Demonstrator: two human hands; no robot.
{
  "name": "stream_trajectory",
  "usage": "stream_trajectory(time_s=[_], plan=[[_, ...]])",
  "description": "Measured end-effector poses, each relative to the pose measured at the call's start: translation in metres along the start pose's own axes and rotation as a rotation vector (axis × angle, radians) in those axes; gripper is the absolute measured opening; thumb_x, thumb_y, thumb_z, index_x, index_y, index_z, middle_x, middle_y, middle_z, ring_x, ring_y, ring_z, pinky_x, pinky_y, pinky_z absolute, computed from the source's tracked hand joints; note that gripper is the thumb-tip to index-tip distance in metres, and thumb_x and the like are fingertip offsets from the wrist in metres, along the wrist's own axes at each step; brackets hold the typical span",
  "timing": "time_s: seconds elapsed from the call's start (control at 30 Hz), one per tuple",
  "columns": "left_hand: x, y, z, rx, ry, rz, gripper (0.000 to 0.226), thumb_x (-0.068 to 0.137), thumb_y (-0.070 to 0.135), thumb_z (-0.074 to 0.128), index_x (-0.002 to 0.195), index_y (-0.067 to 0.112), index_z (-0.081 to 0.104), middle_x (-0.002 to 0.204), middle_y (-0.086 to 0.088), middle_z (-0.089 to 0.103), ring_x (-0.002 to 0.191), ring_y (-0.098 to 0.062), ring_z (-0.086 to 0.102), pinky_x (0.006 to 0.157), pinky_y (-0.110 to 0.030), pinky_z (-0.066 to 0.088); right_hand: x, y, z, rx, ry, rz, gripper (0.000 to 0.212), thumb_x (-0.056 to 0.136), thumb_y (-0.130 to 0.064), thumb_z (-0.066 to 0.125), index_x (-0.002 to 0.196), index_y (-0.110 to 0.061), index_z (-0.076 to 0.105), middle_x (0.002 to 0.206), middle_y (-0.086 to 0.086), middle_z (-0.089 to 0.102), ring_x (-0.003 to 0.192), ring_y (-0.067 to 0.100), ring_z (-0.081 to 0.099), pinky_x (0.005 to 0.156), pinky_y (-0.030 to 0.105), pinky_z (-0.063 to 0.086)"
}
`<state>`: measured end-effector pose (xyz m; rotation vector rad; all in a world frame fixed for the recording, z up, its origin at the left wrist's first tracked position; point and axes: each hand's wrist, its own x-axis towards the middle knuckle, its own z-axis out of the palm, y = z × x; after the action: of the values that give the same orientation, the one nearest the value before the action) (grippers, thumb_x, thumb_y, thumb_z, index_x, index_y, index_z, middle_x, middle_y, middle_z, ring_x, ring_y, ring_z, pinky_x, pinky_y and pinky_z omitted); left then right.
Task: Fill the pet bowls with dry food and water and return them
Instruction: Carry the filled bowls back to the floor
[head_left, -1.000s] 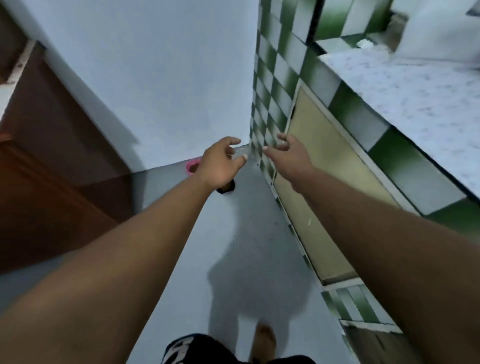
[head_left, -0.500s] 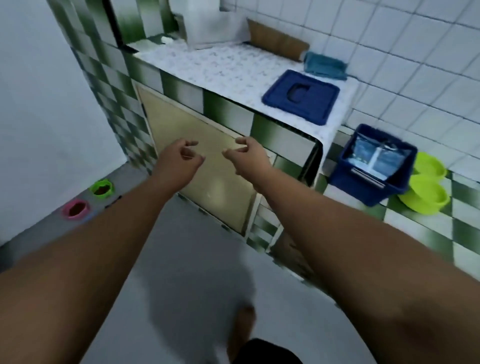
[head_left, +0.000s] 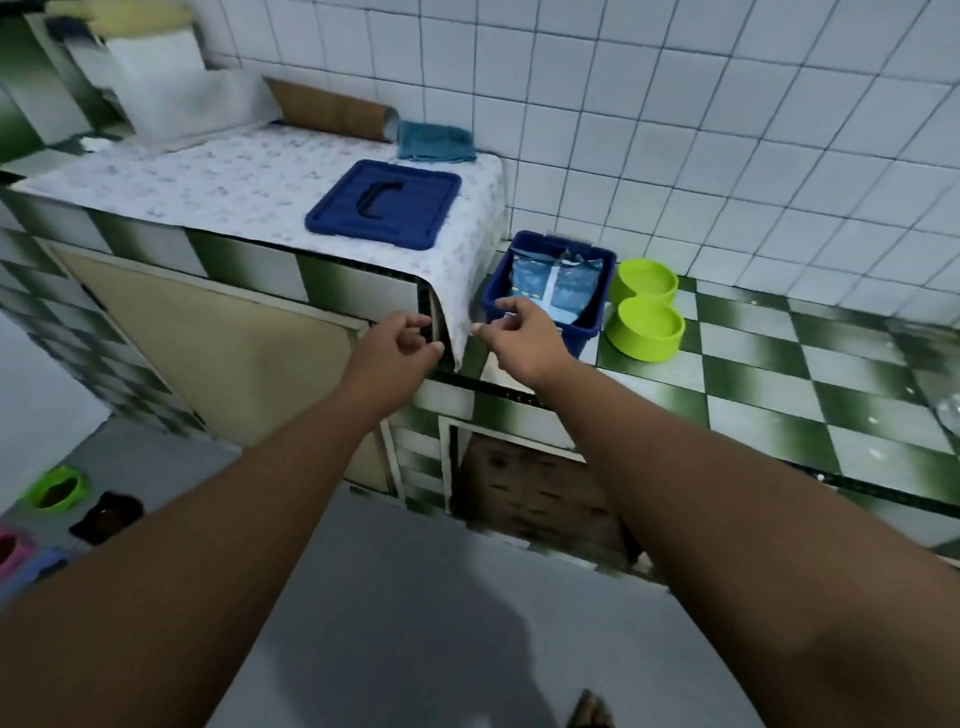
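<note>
- Head view, left hand (head_left: 397, 340): held in mid-air before the worktop (head_left: 249, 176) corner, fingers loosely curled, grip holding nothing
- Right hand (head_left: 519, 332): reaching toward the blue bin (head_left: 592, 312), fingers partly curled, grip holding nothing
- Food bag (head_left: 556, 283): upright inside the open bin; risk of kibble spilling onto the green tiles if lifted one-handed by a slack corner
- Blue lid (head_left: 384, 202): lies flat on the worktop cloth (head_left: 467, 306); a sleeve or forearm catching the hanging cloth edge could drag the lid off
- Lime bowls (head_left: 644, 306): two, touching, on the tiled ledge just beside the bin; a careless pull on the bin may knock them off
- Floor bowls: green one (head_left: 54, 491), dark one (head_left: 106, 514) and pink one (head_left: 10, 551) at lower left, well apart from the hands; contents unclear, so filling the wrong set is possible
</note>
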<state>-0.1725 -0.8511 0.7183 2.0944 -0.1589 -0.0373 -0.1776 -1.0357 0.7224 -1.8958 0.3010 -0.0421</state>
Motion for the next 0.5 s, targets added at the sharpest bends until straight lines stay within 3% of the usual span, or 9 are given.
stream_trajectory(time_s=[0.1,0.2,0.37,0.5], plan=[[0.005,0.023,0.059,-0.008,-0.038,-0.008,0.032,0.092,0.029,0.072,0.123,0.023,0.064,0.103,-0.002,0.069,0.093,-0.014,0.066,0.076,-0.026,0.051,0.013,0.026,-0.052,0.008,0.014,0.013,0.048,0.086,-0.029,0.073,0.127,-0.017,0.052,0.090,0.003,0.061,0.079,0.015,0.058,0.088,0.040,0.054],[0.011,0.049,0.115,-0.030,-0.047,-0.027,0.035,0.092,0.029,0.072,0.125,0.023,0.063,0.103,-0.001,0.068,0.092,-0.012,0.065,0.082,-0.030,0.054,0.027,0.045,-0.106,-0.002,0.031,0.015,0.049,0.085,-0.029,0.075,0.127,-0.016,0.053,0.091,0.003,0.063,0.076,0.015,0.060,0.086,0.044,0.055],[0.023,0.080,0.191,-0.094,-0.086,-0.081,0.033,0.093,0.030,0.070,0.124,0.024,0.062,0.103,0.001,0.067,0.095,-0.011,0.064,0.074,-0.023,0.048,0.051,0.075,-0.180,-0.008,0.067,0.052,0.049,0.086,-0.025,0.075,0.128,-0.012,0.054,0.091,0.005,0.062,0.077,0.015,0.058,0.078,0.038,0.054],[0.034,0.092,0.240,-0.137,-0.154,-0.132,0.031,0.095,0.030,0.069,0.124,0.025,0.061,0.102,0.003,0.067,0.089,-0.005,0.061,0.073,-0.021,0.049,0.075,0.097,-0.216,-0.020,0.095,0.088,0.045,0.085,-0.029,0.075,0.123,-0.016,0.056,0.094,0.003,0.064,0.084,0.016,0.061,0.089,0.045,0.057]])
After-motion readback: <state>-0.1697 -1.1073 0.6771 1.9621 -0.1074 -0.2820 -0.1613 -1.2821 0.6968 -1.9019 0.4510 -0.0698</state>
